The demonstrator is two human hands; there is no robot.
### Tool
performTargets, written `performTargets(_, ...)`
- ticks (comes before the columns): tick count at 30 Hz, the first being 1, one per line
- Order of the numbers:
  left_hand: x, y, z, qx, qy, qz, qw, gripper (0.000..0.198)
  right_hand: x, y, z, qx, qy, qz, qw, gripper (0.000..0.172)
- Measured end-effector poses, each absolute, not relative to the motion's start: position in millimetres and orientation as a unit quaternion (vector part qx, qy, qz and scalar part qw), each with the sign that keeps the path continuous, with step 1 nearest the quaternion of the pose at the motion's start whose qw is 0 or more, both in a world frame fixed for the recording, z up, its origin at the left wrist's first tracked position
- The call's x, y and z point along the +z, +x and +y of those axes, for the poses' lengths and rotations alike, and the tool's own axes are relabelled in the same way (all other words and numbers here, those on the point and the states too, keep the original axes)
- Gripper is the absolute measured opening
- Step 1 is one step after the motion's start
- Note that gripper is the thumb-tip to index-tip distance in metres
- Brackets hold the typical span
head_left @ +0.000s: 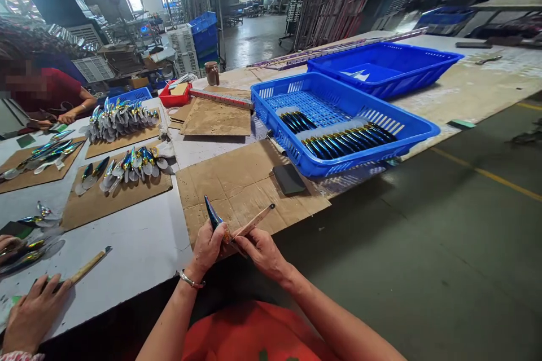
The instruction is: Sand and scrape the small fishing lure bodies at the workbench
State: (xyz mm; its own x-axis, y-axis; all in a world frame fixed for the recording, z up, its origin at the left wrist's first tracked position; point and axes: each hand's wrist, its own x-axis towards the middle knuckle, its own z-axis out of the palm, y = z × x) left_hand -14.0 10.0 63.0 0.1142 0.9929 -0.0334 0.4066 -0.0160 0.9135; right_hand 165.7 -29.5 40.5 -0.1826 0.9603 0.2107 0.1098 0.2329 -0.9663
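Observation:
My left hand point(207, 248) is closed around a shiny blue fishing lure point(213, 212), its narrow end pointing up and away from me. Close beside it, my right hand point(266, 252) grips a flat wooden stick point(256, 220) with a dark tip that slants up to the right. The two hands meet at the lure's lower end, where fingers hide the contact. Below them lies a cardboard sheet point(231, 175), with a dark sanding block point(288, 179) on it. Rows of similar lures point(347, 140) lie in the blue crate point(292, 150) ahead.
Behind that crate stands a deeper blue bin point(406, 76). Lures with clear lips point(135, 166) cover cardboard on the left. A co-worker's hand point(36, 313) holds a similar stick point(90, 266) at lower left; another person point(59, 93) sits farther back. The table edge runs along the right.

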Motion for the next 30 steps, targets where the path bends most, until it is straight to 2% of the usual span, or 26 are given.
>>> performTargets(10,58.6,-19.5,9.5,0.323,0.643,0.56,0.411,0.032,36.4,163.8,-26.6,0.42,-0.413,-0.653,0.475,0.04)
performTargets(20,54.6,-19.0,5.8,0.343,0.638,0.56,0.402,0.031,23.0,148.3,-38.9,0.288,-0.469,-0.644,0.531,0.034)
performTargets(26,55.9,-16.9,4.4,0.34,0.654,0.56,0.378,0.035,27.4,152.9,-37.6,0.372,-0.43,-0.641,0.516,0.034)
performTargets(30,55.0,-16.7,4.3,0.336,0.666,0.556,0.366,0.041,39.7,158.3,-32.6,0.378,-0.418,-0.662,0.494,0.036)
